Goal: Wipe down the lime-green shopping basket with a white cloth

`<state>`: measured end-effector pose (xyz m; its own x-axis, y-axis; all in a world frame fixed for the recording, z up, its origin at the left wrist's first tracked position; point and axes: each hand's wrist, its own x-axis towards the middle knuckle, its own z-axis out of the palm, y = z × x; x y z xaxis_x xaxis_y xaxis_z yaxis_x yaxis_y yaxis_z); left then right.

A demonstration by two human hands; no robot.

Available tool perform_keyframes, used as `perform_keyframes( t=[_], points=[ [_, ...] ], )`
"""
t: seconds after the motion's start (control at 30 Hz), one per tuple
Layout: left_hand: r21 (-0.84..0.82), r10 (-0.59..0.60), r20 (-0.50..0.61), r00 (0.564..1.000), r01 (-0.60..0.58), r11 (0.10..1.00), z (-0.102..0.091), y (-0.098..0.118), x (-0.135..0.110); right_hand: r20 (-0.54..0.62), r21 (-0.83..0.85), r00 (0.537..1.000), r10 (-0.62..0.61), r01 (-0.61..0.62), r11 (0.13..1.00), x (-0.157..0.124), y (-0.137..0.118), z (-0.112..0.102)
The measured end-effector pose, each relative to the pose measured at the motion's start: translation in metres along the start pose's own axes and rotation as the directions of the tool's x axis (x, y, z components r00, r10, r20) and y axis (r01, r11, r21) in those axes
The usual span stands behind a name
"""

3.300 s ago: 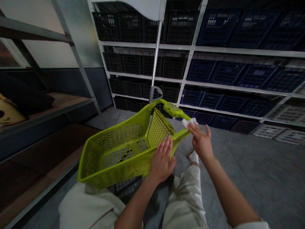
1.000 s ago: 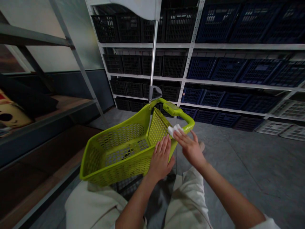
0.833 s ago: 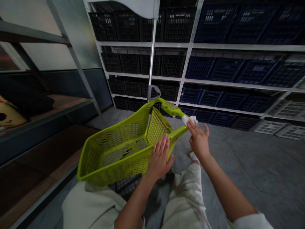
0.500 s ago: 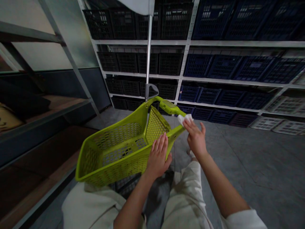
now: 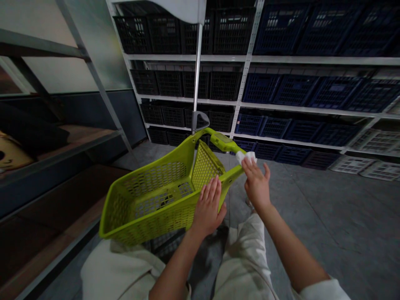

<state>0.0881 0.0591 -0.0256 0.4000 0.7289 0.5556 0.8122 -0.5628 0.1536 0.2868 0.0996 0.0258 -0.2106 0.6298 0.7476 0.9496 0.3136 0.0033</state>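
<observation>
A lime-green plastic shopping cart stands in front of me, its perforated basket pointing left. My left hand lies flat against the near side of the basket, close to the handle end, with its fingers stretched along the rim. My right hand presses a white cloth onto the near end of the green handle. The cloth is crumpled under the fingers, and part of it is hidden by them. Inside the basket a perforated flap leans near the handle.
Behind the cart is a white shelf rack with black crates, blue crates and white crates. A metal pole with a grey grip rises at the cart's far corner. A metal-framed shelf stands on the left.
My right hand and the cloth have shifted very slightly on the handle. My left hand stays on the basket side. The view has tilted a little.
</observation>
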Motion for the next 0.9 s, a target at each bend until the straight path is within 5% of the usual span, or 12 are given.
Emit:
perform_keyframes(
  t=[0.17, 0.37, 0.43, 0.57, 0.63, 0.8, 0.9],
  points=[
    [0.002, -0.006, 0.004, 1.0, 0.006, 1.0, -0.001, 0.0, 0.0, 0.128, 0.097, 0.945, -0.3, 0.289, 0.952, -0.007, -0.022, -0.003],
    [-0.009, -0.007, 0.014, 1.0, 0.007, 1.0, -0.003, 0.0, 0.0, 0.015, -0.021, 0.998, 0.053, -0.053, 0.998, 0.007, 0.007, -0.004],
    [-0.008, -0.006, 0.011, 1.0, 0.006, 1.0, -0.001, 0.0, 0.0, 0.044, -0.029, 0.999, 0.01, -0.009, 1.0, 0.001, -0.008, -0.003],
    [-0.005, -0.004, 0.006, 1.0, 0.004, 1.0, 0.0, -0.002, -0.001, 0.156, 0.058, 0.947, -0.28, 0.274, 0.96, -0.007, -0.028, -0.005],
    [-0.012, -0.001, 0.001, 1.0, 0.001, 1.0, -0.001, -0.003, -0.001, 0.158, 0.06, 0.952, -0.261, 0.255, 0.965, 0.001, -0.014, -0.008],
    [-0.018, -0.003, 0.009, 1.0, 0.004, 1.0, -0.001, -0.002, -0.001, 0.054, -0.031, 0.998, 0.028, -0.026, 0.999, 0.014, 0.01, -0.006],
    [-0.016, -0.003, 0.0, 1.0, 0.003, 1.0, 0.0, -0.003, -0.001, 0.094, 0.029, 0.982, -0.164, 0.162, 0.986, 0.0, -0.015, -0.002]
  ],
)
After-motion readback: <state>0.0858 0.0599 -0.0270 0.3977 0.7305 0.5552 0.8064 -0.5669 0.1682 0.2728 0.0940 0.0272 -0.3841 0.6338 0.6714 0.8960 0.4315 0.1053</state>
